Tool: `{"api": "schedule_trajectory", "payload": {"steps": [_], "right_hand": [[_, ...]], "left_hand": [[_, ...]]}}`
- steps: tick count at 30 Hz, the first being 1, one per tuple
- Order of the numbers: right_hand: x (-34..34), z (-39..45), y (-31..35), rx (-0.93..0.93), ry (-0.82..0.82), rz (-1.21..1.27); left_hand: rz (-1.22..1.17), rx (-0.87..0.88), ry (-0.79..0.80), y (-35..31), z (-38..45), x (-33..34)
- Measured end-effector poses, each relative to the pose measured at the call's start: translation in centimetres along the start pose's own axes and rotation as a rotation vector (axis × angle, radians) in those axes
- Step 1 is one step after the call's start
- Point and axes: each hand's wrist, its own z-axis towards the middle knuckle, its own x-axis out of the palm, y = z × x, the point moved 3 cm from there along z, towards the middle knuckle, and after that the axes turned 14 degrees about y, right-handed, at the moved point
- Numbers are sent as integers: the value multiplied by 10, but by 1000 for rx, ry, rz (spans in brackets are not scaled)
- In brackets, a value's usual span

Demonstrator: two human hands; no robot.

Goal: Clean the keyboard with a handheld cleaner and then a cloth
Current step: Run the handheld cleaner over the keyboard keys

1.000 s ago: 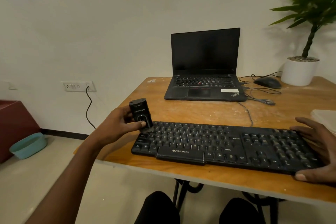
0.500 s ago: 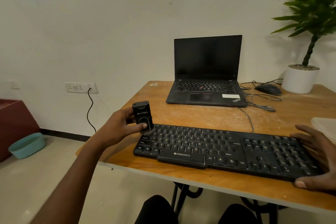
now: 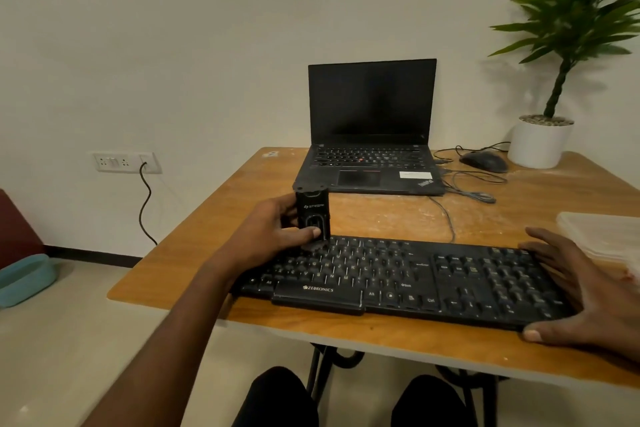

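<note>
The keyboard (image 3: 398, 282) lies along the near edge of the table (image 3: 381, 215). The left hand (image 3: 273, 236) holds the handheld cleaner (image 3: 312, 215) upright on the keyboard's far left corner; the right hand (image 3: 585, 288) rests on its right end. Behind the keyboard stands the laptop (image 3: 372, 135), with the mouse (image 3: 484, 161) to its right and the potted plant (image 3: 540, 140) at the far right corner.

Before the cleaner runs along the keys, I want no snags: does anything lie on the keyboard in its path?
Only the right hand, resting over the keyboard's right end. The left hand holds the handheld cleaner at the left end.
</note>
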Motion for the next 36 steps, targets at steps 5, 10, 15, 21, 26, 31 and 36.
{"api": "schedule_trajectory", "payload": {"steps": [5, 10, 15, 21, 26, 31, 36], "right_hand": [[3, -7, 13, 7, 4, -6], [4, -14, 20, 26, 2, -49], [5, -19, 27, 56, 20, -57], [5, -23, 29, 54, 31, -49], [6, -25, 27, 35, 20, -23], [3, -24, 22, 30, 1, 39], [2, -24, 19, 28, -1, 56]], "left_hand": [[32, 43, 48, -24, 26, 24], [75, 82, 101, -45, 50, 49], [84, 116, 147, -69, 71, 75], [44, 161, 198, -96, 91, 110], [56, 204, 193, -115, 106, 136], [68, 237, 198, -133, 121, 161], [78, 253, 185, -149, 131, 181]]}}
